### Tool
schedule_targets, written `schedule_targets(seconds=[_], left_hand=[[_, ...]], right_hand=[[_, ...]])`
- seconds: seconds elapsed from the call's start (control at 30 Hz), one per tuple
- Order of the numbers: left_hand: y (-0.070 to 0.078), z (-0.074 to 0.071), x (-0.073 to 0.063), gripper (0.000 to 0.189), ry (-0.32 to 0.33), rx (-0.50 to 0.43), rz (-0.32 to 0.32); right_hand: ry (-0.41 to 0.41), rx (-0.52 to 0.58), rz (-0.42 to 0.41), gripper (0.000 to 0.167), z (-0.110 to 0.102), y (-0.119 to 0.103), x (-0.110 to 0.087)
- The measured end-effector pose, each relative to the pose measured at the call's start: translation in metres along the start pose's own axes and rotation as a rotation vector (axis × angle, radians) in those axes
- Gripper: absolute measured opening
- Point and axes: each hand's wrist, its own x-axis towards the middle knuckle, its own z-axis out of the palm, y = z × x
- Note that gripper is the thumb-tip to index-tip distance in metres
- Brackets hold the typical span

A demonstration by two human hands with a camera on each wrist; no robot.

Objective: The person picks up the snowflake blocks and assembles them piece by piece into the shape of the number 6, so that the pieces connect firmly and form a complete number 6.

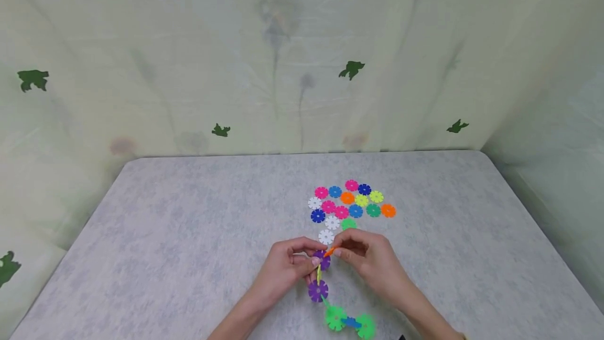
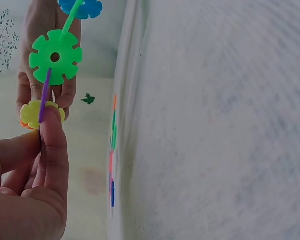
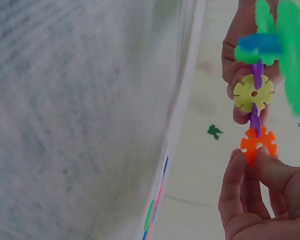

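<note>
L hand (image 1: 289,262) pinches purple disc (image 1: 323,262), R hand (image 1: 370,257) orange disc (image 3: 251,143), gray tbl (image 1: 179,224), pale backdrop (image 1: 198,56), prob. cloth

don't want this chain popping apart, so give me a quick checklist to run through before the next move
1. Right hand grips the orange disc: ok, pinched between thumb and fingers.
2. Left hand steadies the chain: ok, it holds the end purple disc.
3. Orange and end purple discs meet: ok, their edges overlap in the right wrist view.
4. That joint is fully seated: cannot tell, the slot depth is unclear.
5. Yellow disc links both purple discs: ok.
6. More loose discs on the table: ok, several lie beyond the hands.
</note>
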Motion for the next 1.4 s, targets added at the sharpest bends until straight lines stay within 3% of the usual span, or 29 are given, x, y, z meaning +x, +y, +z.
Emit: schedule_targets(seconds=[0.23, 0.47, 0.77, 0.87, 1.13, 1.4], left_hand=[[-0.002, 0.0, -0.001, 0.026, 0.006, 0.059, 0.0], [0.001, -0.007, -0.002, 0.035, 0.022, 0.083, -0.023], [0.004, -0.011, -0.002, 0.031, 0.018, 0.077, -0.057], [0.004, -0.012, -0.002, 0.031, 0.015, 0.073, -0.057], [0.005, -0.012, -0.002, 0.031, 0.021, 0.088, -0.055], [0.004, -0.013, -0.003, 0.03, 0.023, 0.08, -0.063]], right_hand=[[-0.031, 0.064, 0.059, 0.017, -0.004, 0.005, 0.003], [0.044, -0.093, 0.093, 0.023, -0.024, 0.007, 0.009], [0.095, -0.303, 0.045, 0.024, -0.057, 0.018, 0.016], [0.071, -0.365, 0.056, 0.025, -0.069, 0.022, 0.02], [-0.119, -0.474, 0.03, 0.033, -0.115, 0.035, 0.036], [-0.17, -0.522, 0.04, 0.033, -0.137, 0.055, 0.056]])
